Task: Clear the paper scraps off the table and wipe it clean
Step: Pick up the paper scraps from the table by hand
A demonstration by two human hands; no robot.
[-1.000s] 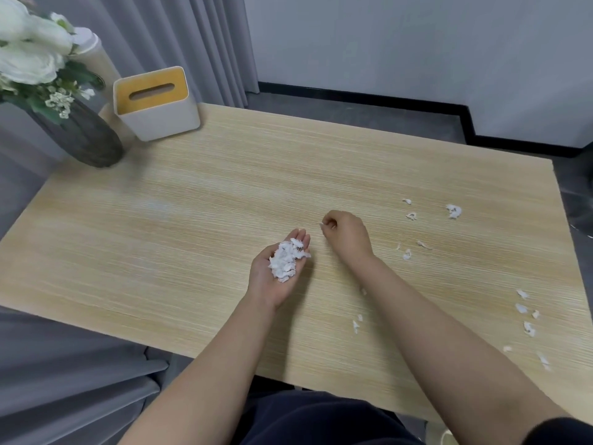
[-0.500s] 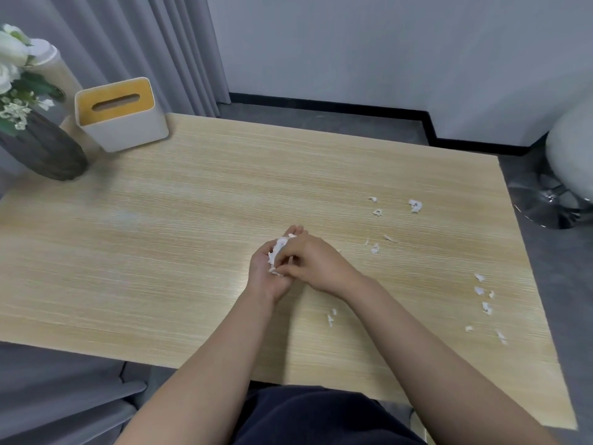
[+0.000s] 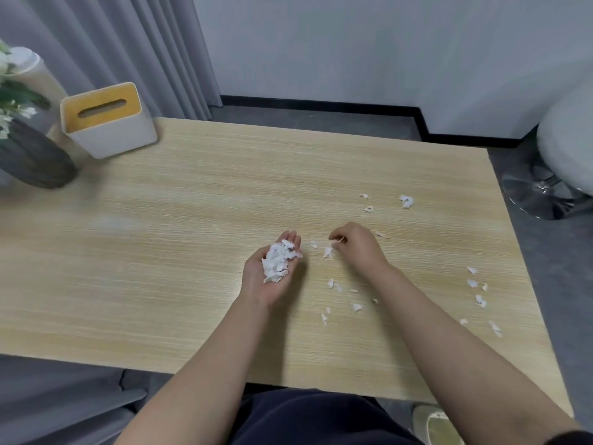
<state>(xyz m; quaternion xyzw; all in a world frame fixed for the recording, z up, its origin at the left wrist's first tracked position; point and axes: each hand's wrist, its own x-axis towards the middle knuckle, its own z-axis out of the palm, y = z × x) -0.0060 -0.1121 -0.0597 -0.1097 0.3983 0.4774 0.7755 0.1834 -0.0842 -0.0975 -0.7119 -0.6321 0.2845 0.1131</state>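
Wood-grain worktop (image 3: 192, 236) is carrying loose scraps (image 3: 327, 252) lying just beside the right hand (image 3: 356, 248), nearer & pinching one, while left hand (image 3: 269, 274) is cupping the pile (image 3: 277, 261), palm up.

One view only — a wide-angle head camera that looks forward and steeply down from the table's (image 3: 160, 252) near edge. It sits close above both forearms, facing the far wall (image 3: 353, 43) — edges bend.
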